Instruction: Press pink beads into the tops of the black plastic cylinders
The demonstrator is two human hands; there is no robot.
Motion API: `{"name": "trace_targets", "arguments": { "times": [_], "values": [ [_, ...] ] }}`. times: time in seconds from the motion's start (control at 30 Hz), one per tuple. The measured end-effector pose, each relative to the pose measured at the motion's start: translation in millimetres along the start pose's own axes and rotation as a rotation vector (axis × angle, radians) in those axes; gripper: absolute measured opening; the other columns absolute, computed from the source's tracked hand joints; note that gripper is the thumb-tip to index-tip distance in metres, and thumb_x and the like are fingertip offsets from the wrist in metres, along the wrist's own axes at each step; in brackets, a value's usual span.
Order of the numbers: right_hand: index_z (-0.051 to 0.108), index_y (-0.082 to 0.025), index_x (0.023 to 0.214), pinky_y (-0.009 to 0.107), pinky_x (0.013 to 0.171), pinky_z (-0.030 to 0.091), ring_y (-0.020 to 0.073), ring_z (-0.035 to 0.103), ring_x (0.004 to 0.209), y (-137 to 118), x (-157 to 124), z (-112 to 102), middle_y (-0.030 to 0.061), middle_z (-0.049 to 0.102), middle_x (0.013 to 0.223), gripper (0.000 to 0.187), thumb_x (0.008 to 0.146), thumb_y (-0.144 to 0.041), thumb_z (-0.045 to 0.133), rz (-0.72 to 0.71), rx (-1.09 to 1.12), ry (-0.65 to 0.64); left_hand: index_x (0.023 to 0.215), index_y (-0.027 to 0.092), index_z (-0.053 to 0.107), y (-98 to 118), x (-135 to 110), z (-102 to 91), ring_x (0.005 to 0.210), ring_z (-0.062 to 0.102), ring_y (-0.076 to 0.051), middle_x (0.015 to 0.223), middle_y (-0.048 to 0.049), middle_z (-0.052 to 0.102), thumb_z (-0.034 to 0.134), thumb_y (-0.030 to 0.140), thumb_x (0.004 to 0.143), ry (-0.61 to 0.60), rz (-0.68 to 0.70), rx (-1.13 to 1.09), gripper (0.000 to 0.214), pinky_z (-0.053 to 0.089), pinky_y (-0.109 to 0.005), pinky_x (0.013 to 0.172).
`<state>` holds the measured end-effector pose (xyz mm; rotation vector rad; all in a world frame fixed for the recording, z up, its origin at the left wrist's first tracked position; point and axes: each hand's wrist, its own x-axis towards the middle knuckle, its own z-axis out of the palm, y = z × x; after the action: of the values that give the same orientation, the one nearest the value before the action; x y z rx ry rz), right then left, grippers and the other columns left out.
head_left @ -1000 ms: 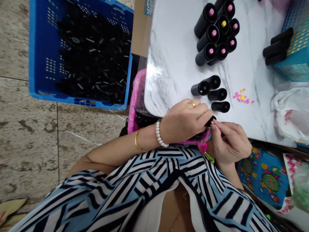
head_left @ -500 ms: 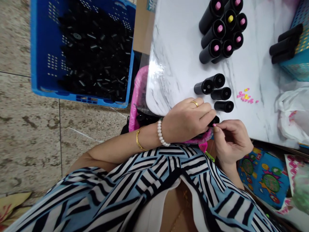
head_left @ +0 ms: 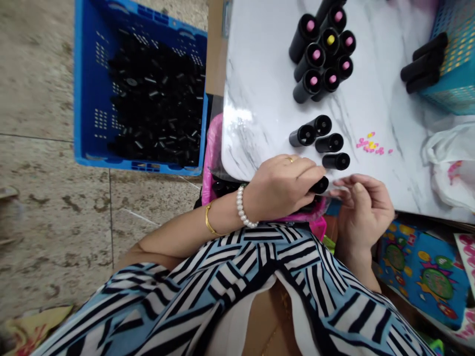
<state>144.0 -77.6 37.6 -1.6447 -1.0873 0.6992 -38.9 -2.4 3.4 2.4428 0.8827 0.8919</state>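
Note:
My left hand [head_left: 284, 185], wearing a ring and a pearl bracelet, is closed around a black plastic tube [head_left: 321, 185] at the table's near edge. Only the tube's round open end shows past the fingers. To its right is my right hand [head_left: 363, 212], the fingers apart and partly blurred, with nothing visible in them. Several matching tubes [head_left: 336, 161] lie or lean just beyond my left hand. Tiny pink and yellow pieces [head_left: 371, 145] are scattered on the marble-patterned table [head_left: 260, 64], beyond my right hand.
Farther back stands a cluster of black tubes with pink or yellow tips [head_left: 313, 80]. A blue crate [head_left: 79, 99] of black parts sits on the left, beside a pink-lined bin [head_left: 211, 148]. On the right are a teal basket [head_left: 454, 94] and a white plastic bag [head_left: 441, 163].
The small pink piece between my right fingertips is no longer seen there. My right hand has drawn away from the tube and its fingers have parted. The whole view has shifted slightly.

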Motion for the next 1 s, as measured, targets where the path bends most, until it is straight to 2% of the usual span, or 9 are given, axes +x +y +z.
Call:
{"name": "trace_targets", "arguments": {
  "times": [0.1,0.17,0.37,0.5,0.6,0.7,0.8,0.93,1.0],
  "values": [
    [0.067,-0.024,0.13,0.036,0.083,0.065,0.0205,0.076,0.102,1.9,-10.0,-5.8,0.0105,0.075,0.121,0.033,0.102,-0.038,0.054,0.246,0.062,-0.24,0.102,0.015,0.068,15.6,6.1,-14.7,0.077,0.064,-0.019,0.088,-0.0053,0.068,0.057,0.033,0.099,-0.072,0.028,0.139,0.021,0.048,-0.032,0.067],
    [0.067,-0.025,0.133,0.035,0.083,0.064,0.0203,0.075,0.104,1.8,-17.4,-7.3,0.0097,0.075,0.124,0.037,0.101,-0.042,0.056,0.34,0.131,-0.313,0.094,0.012,0.068,34.4,12.7,-24.2,0.072,0.061,-0.02,0.08,-0.0064,0.064,0.051,0.022,0.1,-0.102,0.08,0.266,0.021,0.044,-0.033,0.062],
    [0.077,-0.021,0.109,0.026,0.057,0.055,0.0142,0.064,0.065,0.9,-18.7,-4.3,0.0015,0.074,0.076,0.03,0.096,-0.044,0.062,0.486,0.259,-0.307,0.085,0.008,0.068,87.0,33.4,-29.4,0.079,0.062,-0.025,0.082,-0.0133,0.064,0.046,0.003,0.089,-0.252,0.148,0.451,0.023,0.044,-0.036,0.064],
    [0.074,-0.019,0.117,0.028,0.061,0.058,0.013,0.059,0.057,5.1,-11.9,-4.6,0.0007,0.069,0.069,0.033,0.097,-0.04,0.059,0.573,0.468,-0.352,0.081,0.01,0.066,81.0,35.7,-36.7,0.068,0.06,-0.023,0.073,-0.0096,0.06,0.05,0.008,0.09,-0.26,0.158,0.52,0.019,0.044,-0.034,0.058],
    [0.073,-0.018,0.121,0.034,0.081,0.064,0.0139,0.07,0.074,6.9,-12.3,-7.3,0.0047,0.076,0.087,0.033,0.095,-0.037,0.064,0.634,0.627,-0.465,0.078,0.013,0.063,68.4,31.2,-48.2,0.065,0.061,-0.024,0.069,-0.0071,0.058,0.061,0.016,0.089,-0.306,0.109,0.527,0.012,0.046,-0.035,0.055],
    [0.074,-0.018,0.118,0.038,0.093,0.064,0.0155,0.076,0.088,4.9,-13.1,-14.3,0.0065,0.079,0.101,0.03,0.093,-0.034,0.068,0.636,0.569,-0.513,0.077,0.015,0.063,58.6,26.8,-52.5,0.066,0.062,-0.024,0.071,-0.0069,0.061,0.069,0.029,0.09,-0.367,0.094,0.469,0.019,0.047,-0.035,0.054],
    [0.076,-0.02,0.114,0.04,0.09,0.066,0.0174,0.078,0.091,5.8,-4.7,-25.4,0.0062,0.08,0.104,0.025,0.096,-0.032,0.064,0.403,0.312,-0.359,0.096,0.014,0.068,44.5,23.1,-43.5,0.076,0.066,-0.023,0.083,-0.0066,0.068,0.068,0.035,0.094,-0.312,0.087,0.281,0.02,0.052,-0.035,0.063],
    [0.076,-0.024,0.116,0.045,0.097,0.063,0.0211,0.077,0.1,23.6,21.2,-35.0,0.0065,0.08,0.111,0.022,0.097,-0.027,0.064,-0.244,-0.25,0.158,0.125,0.014,0.061,16.0,14.7,-18.0,0.085,0.066,-0.02,0.1,-0.0068,0.073,0.062,0.024,0.097,-0.051,0.03,0.055,0.03,0.055,-0.035,0.08],
    [0.077,-0.025,0.114,0.043,0.097,0.061,0.0214,0.076,0.101,37.0,33.9,-34.5,0.0063,0.08,0.109,0.021,0.097,-0.024,0.064,-0.46,-0.48,0.204,0.122,0.014,0.062,4.9,9.7,-5.9,0.088,0.065,-0.021,0.102,-0.0075,0.074,0.061,0.023,0.097,-0.02,-0.006,0.031,0.027,0.054,-0.038,0.085]
  ]
}}
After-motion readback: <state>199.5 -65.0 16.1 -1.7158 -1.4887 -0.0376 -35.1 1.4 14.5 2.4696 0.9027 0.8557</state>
